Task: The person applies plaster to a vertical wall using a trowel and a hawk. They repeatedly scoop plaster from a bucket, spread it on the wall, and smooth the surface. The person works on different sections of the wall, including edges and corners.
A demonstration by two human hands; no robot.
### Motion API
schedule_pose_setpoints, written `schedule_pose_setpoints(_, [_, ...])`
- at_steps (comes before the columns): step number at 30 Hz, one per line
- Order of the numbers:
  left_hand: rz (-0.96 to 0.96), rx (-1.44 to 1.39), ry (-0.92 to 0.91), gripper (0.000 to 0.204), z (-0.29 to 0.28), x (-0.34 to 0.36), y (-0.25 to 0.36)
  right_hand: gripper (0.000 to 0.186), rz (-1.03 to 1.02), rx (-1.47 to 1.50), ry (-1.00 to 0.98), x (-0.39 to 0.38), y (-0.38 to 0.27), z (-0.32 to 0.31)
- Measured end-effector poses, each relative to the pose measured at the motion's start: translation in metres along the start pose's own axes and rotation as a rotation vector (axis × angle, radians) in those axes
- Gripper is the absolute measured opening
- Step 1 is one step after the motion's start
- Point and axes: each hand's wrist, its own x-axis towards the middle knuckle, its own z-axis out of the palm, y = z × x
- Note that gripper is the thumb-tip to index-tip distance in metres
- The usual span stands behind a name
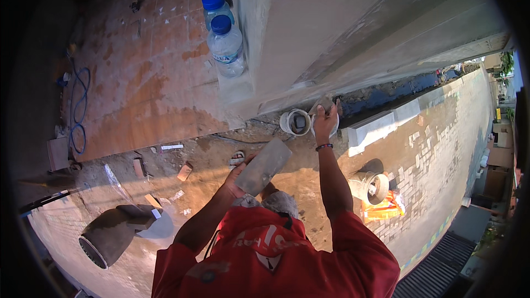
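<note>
My left hand grips a flat grey rectangular board by its near left edge. Its smeared grey face is tilted up in front of my body. Farther forward and to the right, my right hand is closed, with a greyish flat piece at its fingertips; I cannot make out what that piece is. Below this hand shows part of a round whitish container. Just left of it stands a white bucket with a dark thing inside.
Two blue-capped water bottles stand on a ledge by the grey wall. Pale blocks line a trench at right. Another bucket is by an orange sack. A dark barrel and blue hose are at left.
</note>
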Motion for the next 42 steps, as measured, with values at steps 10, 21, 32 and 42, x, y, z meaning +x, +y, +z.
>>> schedule_pose_setpoints(10, [0.069, 0.042, -0.104, 0.069, 0.016, -0.004, 0.003, 0.039, -0.614, -0.734, -0.626, 0.043, -0.207, -0.153])
schedule_pose_setpoints(21, [0.422, -0.290, -0.372, 0.073, -0.003, 0.044, -0.072, 0.031, -1.281, -1.375, -1.212, 0.100, -0.249, -0.088])
schedule_pose_setpoints(32, [0.622, -0.466, -0.323, 0.064, -0.003, 0.074, -0.137, 0.024, -1.483, -1.461, -1.259, 0.107, -0.251, -0.029])
schedule_pose_setpoints(42, [0.697, -0.413, -0.339, 0.071, -0.005, 0.068, -0.124, 0.023, -1.399, -1.686, -1.110, 0.132, -0.307, -0.041])
